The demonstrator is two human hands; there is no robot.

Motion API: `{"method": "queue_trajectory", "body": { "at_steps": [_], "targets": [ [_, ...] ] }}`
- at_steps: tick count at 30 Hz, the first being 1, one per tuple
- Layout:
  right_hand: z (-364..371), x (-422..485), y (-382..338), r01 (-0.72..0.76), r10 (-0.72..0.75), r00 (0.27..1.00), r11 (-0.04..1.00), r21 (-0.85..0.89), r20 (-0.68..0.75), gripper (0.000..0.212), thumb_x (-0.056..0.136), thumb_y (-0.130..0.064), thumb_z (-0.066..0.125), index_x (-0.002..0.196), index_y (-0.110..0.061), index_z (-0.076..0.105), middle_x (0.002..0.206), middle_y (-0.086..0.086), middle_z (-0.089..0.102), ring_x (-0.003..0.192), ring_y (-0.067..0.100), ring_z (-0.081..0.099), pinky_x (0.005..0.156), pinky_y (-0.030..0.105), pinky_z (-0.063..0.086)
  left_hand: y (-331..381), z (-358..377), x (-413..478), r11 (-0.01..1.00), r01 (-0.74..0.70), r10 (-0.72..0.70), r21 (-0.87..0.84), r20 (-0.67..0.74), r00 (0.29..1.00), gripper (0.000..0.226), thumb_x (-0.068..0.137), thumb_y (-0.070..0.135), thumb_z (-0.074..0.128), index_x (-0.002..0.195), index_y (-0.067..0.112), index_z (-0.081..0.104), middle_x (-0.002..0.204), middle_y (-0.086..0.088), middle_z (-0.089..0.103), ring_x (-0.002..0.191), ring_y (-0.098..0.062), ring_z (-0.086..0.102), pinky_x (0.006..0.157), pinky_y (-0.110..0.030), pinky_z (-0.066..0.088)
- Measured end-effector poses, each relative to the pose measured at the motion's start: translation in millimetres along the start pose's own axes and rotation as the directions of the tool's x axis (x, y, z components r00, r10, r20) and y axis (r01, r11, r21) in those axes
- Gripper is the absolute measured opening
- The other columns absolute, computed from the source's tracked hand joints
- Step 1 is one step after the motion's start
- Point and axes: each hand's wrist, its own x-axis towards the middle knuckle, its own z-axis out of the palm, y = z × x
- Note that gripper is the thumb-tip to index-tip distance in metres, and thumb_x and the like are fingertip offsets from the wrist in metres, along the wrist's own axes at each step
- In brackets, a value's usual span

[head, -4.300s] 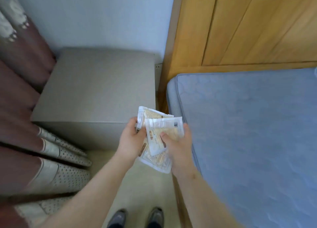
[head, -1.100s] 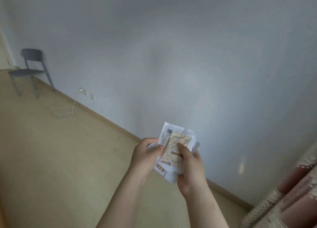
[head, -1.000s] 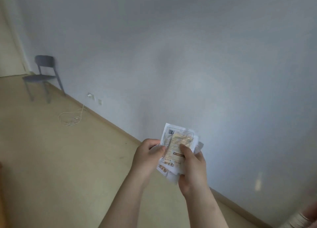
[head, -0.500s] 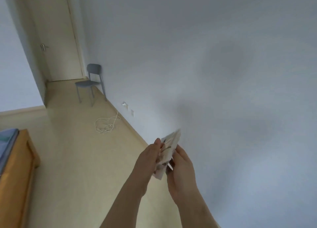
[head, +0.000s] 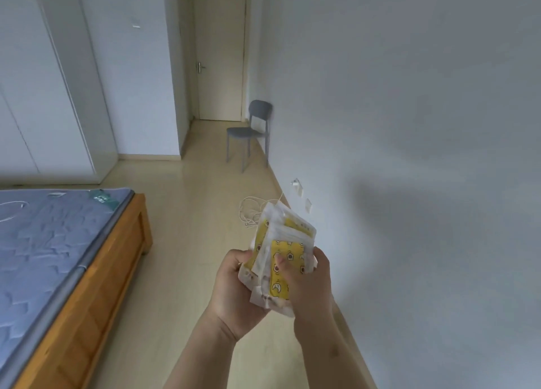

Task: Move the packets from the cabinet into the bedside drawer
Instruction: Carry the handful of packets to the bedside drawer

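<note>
While both hands clasp them, a few white-and-yellow plastic packets (head: 282,242) are held up in mid-air above the floor.

From the head view, the left hand (head: 234,286) curls its grip round the packets' lower left edge, and the right hand (head: 310,283) closes its grip on their right side, thumb pressed on the front packet's yellow face (small cartoon figures printed on it). The packets stand roughly upright, fanned at the top. A blue quilted mattress (head: 44,242) on an orange wooden bed frame (head: 96,301) lies to the left; farther off, a grey chair (head: 248,131) stands near a cream door (head: 219,52).
</note>
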Motion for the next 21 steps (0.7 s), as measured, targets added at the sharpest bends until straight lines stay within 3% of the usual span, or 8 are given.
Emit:
{"method": "queue_trajectory", "body": {
  "at_steps": [1,3,5,8,10,13,17,21],
  "targets": [
    [14,16,-1,-0.006,0.006,1.0,1.0,-0.005,0.001,0.05,0.077,-0.028,0.075,0.118,-0.022,0.047,0.102,-0.005,0.062,0.086,0.012,0.063,0.069,0.026,0.053,11,-10,12,1.0,-0.019,0.019,0.009,-0.017,1.0,0.043,0.056,0.027,0.065,0.093,0.004,0.072,0.094,-0.016,0.067,0.08,-0.029,0.067,0.069,-0.035,0.055],
    [45,52,-2,-0.008,0.008,1.0,1.0,-0.006,-0.029,0.046,0.076,-0.028,0.076,0.114,-0.017,0.051,0.099,-0.004,0.063,0.083,0.011,0.063,0.068,0.026,0.053,38,-32,39,0.995,-0.048,0.053,0.082,-0.066,0.996,0.046,0.055,0.019,0.06,0.097,0.003,0.065,0.095,-0.016,0.064,0.08,-0.028,0.064,0.072,-0.034,0.052],
    [76,89,-11,-0.025,0.025,0.998,1.0,-0.003,-0.049,0.041,0.076,-0.029,0.076,0.108,-0.012,0.057,0.095,-0.001,0.065,0.083,0.017,0.065,0.074,0.035,0.057,71,-48,67,0.976,-0.076,0.101,0.202,-0.116,0.988,0.043,0.066,0.017,0.052,0.105,0.003,0.062,0.098,-0.016,0.065,0.081,-0.027,0.065,0.071,-0.032,0.053],
    [126,144,-32,-0.013,0.013,1.0,1.0,0.01,0.006,0.024,0.079,-0.028,0.073,0.094,-0.015,0.06,0.089,0.002,0.067,0.081,0.022,0.067,0.076,0.041,0.058,132,-65,110,0.923,-0.102,0.177,0.372,-0.172,0.969,0.033,0.091,0.032,0.048,0.109,0.013,0.068,0.106,-0.009,0.071,0.089,-0.023,0.07,0.077,-0.035,0.052],
    [159,176,-43,0.0,-0.001,0.997,1.0,0.009,0.071,0.011,0.082,-0.025,0.07,0.086,-0.018,0.063,0.084,0.003,0.069,0.08,0.024,0.067,0.076,0.042,0.058,172,-80,138,0.896,-0.099,0.213,0.434,-0.221,0.952,0.035,0.093,0.039,0.044,0.109,0.02,0.069,0.107,-0.007,0.072,0.094,-0.023,0.07,0.083,-0.038,0.051],
    [205,219,-49,-0.04,0.041,0.982,0.999,-0.007,0.184,0.004,0.085,-0.021,0.067,0.081,-0.02,0.067,0.082,0.004,0.071,0.077,0.023,0.068,0.075,0.04,0.057,219,-107,176,0.89,-0.099,0.259,0.445,-0.315,0.913,0.034,0.091,0.039,0.049,0.109,0.017,0.068,0.107,-0.01,0.072,0.099,-0.028,0.068,0.092,-0.044,0.05],
    [257,280,-55,-0.065,0.077,0.949,0.997,-0.049,0.306,0.007,0.087,-0.019,0.064,0.08,-0.02,0.068,0.082,0.004,0.071,0.079,0.026,0.069,0.074,0.04,0.057,261,-142,228,0.886,-0.124,0.33,0.447,-0.419,0.846,0.014,0.091,0.016,0.058,0.094,0.01,0.071,0.097,-0.013,0.074,0.087,-0.032,0.071,0.082,-0.045,0.055],
    [307,354,-66,-0.061,0.077,0.909,0.997,-0.052,0.409,0.012,0.088,-0.019,0.062,0.077,-0.02,0.068,0.08,0.006,0.068,0.076,0.025,0.064,0.079,0.044,0.055,303,-182,292,0.891,-0.177,0.389,0.418,-0.502,0.772,0.014,0.09,0.006,0.057,0.089,0.007,0.071,0.091,-0.013,0.074,0.075,-0.029,0.071,0.081,-0.048,0.053]
  ]
}}
